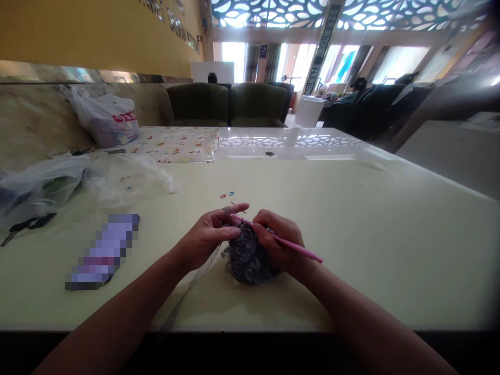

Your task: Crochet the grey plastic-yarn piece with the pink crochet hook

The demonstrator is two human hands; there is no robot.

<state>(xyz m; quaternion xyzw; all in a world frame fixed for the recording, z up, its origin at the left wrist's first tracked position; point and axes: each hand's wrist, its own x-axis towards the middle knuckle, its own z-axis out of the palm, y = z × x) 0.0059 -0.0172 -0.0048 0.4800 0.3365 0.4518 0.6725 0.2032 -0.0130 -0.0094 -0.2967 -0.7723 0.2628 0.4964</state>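
A pink crochet hook (299, 248) lies in my right hand (283, 232), its fingers closed round it and its tip pointing left at the work. My left hand (205, 234) pinches the upper edge of a dark grey, ruffled crochet piece (250, 260) between thumb and fingers, index finger stretched out. A thin, see-through greyish ribbon yarn (191, 284) runs from the left hand down over the table's front edge. The hook's tip meets the top of the piece; the exact stitch is too small to make out.
Red (223, 196) and blue (232, 193) small rings lie beyond my hands on the pale table (351, 208). Leftward are a phone (105, 250), black-handled scissors (33, 222), clear plastic bags (125, 179) and a white carrier bag (111, 122). Dark chairs (199, 104) stand behind the table.
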